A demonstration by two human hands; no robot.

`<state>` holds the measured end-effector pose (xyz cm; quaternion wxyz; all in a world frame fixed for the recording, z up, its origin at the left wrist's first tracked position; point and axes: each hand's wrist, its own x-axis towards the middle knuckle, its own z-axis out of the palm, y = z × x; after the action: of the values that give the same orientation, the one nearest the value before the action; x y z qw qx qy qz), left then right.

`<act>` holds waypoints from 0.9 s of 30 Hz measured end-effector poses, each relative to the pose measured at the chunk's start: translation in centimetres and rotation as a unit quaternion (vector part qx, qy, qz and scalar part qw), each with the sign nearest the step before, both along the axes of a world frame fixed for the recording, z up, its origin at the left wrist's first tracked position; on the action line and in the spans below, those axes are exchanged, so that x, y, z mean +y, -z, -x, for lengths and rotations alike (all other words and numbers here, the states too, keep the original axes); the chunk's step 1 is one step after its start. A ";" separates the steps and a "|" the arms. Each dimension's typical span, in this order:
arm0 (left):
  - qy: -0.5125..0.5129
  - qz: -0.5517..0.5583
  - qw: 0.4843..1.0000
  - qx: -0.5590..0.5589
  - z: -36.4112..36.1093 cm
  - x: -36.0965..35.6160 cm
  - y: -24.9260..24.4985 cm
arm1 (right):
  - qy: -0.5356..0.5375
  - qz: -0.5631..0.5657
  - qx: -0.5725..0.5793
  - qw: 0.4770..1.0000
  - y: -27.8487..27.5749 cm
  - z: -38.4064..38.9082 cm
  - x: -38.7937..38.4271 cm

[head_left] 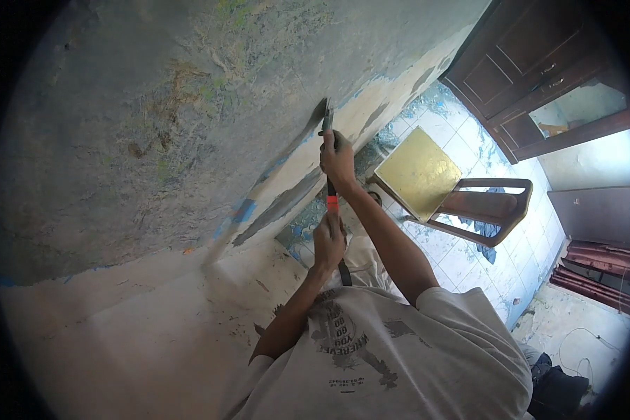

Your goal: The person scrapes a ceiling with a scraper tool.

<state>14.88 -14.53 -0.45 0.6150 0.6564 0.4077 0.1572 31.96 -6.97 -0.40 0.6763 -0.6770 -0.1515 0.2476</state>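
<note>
A long-handled scraper (332,204) with a dark handle and a red band runs up from my shirt to the wall (210,119). My right hand (337,161) is wrapped round it near the blade end. Lower down, just below the red band, my left hand (329,240) grips the handle. The metal tip meets or nearly meets the grey wall surface, close to an edge where paint has come away. Whitish and blue patches show along that edge, and greenish and brown marks spread over the grey part.
A wooden chair (521,210) with a yellowish seat stands on the tiled floor (462,143) to my right, with flakes scattered about. Beyond it is a dark wooden cabinet (525,56). Reddish folded cloth (598,276) and a dark bag-like item (558,388) lie at the right.
</note>
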 end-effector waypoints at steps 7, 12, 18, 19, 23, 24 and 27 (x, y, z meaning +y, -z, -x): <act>-0.019 0.027 0.999 0.001 0.0 -0.7 -1.0 | -0.005 0.014 -0.018 1.000 1.0 0.6 -0.1; -0.026 0.041 0.999 0.006 0.1 -0.8 0.1 | -0.002 -0.011 -0.026 1.000 1.1 0.5 0.2; -0.043 0.077 0.996 -0.001 -0.2 -2.5 -1.6 | -0.069 -0.004 0.059 0.996 -1.3 0.9 -1.0; -0.041 0.060 0.997 0.003 -0.6 -2.6 -1.7 | -0.065 -0.004 0.050 0.997 -1.3 0.9 -1.1; -0.018 0.111 0.994 -0.008 1.2 0.8 -2.0 | -0.015 -0.040 0.104 0.994 -1.4 1.4 -0.4; -0.018 0.120 0.992 -0.019 1.9 1.5 -2.2 | -0.015 -0.050 0.110 0.993 -1.3 2.1 0.0; -0.021 0.083 0.996 -0.026 4.1 2.3 -2.2 | -0.028 -0.078 0.133 0.988 -1.2 5.8 -0.1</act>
<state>10.80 -12.24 1.75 0.6743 0.5901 0.4170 0.1521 26.12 -7.02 0.81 0.7341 -0.5785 -0.0979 0.3418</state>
